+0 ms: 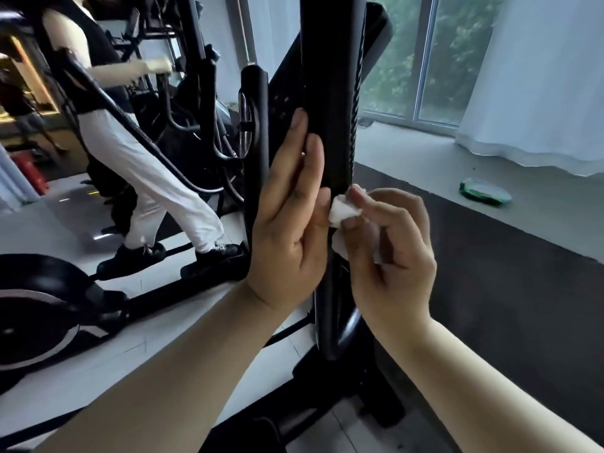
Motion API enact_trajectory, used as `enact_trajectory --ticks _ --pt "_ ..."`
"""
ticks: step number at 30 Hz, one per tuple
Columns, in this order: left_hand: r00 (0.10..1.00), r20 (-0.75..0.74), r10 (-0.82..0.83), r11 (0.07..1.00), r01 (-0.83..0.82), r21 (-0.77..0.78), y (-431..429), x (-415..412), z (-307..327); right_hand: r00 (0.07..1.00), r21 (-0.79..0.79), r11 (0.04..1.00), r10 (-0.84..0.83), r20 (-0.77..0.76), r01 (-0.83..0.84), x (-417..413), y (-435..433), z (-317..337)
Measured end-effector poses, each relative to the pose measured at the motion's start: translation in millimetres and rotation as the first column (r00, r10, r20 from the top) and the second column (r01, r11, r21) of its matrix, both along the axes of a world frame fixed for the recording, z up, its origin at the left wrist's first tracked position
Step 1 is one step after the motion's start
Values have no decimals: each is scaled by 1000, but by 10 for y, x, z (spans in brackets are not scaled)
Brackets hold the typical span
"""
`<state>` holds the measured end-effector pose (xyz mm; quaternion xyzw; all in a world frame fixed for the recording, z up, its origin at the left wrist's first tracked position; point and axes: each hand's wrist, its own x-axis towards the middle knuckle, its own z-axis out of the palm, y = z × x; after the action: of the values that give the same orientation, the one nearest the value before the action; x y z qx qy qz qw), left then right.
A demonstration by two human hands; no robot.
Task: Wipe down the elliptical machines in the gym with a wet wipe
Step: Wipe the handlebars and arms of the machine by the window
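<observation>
Wet wipe (343,214), crumpled into a small white wad, pressed against the right-hand edge of the black upright (330,93) of the elliptical, low on its length. Pinched there between the thumb and forefinger tips of the right hand (392,253), the remaining fingers curled loosely behind; a further fold of the wipe trailing down under that hand, close against the upright. Just left of the wad, touching it or nearly so, the thumb tip of the left hand (291,223). Left hand laid flat along the upright's left side, back toward the camera, fingers straight and pointing up, gripping nothing. Both bare forearms reaching up to the upright from the lower edge of the view. Behind the upright and leaning away to its left, a dark console panel (284,93) with small dots on its face. Left of the upright, a second, shorter black post (255,125) with a rounded top. Further left of the upright, another person in white trousers (157,178) and black shoes, standing on the pedals of a neighbouring machine, blurred. Far down to the upright's left, a round black flywheel housing (42,305) with a pale ring. Right of the upright, a grey ledge carrying a green packet (485,191), well apart from both hands. Beyond that, to the upright's right, a window (425,60) with greenery outside and a white curtain (539,76).
</observation>
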<state>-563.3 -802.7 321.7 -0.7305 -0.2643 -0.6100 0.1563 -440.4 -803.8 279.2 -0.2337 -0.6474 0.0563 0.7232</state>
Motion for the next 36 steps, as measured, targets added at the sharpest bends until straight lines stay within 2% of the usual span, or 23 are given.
enact_trajectory --ticks 4,10,14,18,21,23,27,31,36 --pt "1000 -2 -18 999 18 -41 -1 -10 -184 1000 -79 997 18 -13 -19 -28 -67 -343" --pt "997 9 -79 994 80 -74 -9 -19 -281 997 -118 993 -38 -65 30 -34 -98 -27" --pt "996 -11 -83 993 82 -90 -1 -58 -317 997 -59 996 -63 35 65 -21 -90 -328" --pt "995 19 -99 990 100 -100 6 -23 -344 984 -116 991 -50 173 70 38 -175 -769" --pt "993 30 -111 988 113 -104 -8 -8 -364 999 -184 983 -18 38 25 -4 -211 -610" --pt "994 32 -104 989 107 -103 -18 -15 -377 999 -144 990 -4 -48 -2 -45 -194 -410" --pt "997 22 -80 990 82 -116 -35 -32 -405 998 -74 997 -17 55 21 -57 -147 -506" --pt "999 -7 -35 992 34 -123 -28 -66 -474 981 -162 986 -17 194 49 -7 -221 -968" --pt "999 -42 27 987 -34 -160 -35 -86 -590 995 -198 979 -35 93 53 -51 -206 -832"
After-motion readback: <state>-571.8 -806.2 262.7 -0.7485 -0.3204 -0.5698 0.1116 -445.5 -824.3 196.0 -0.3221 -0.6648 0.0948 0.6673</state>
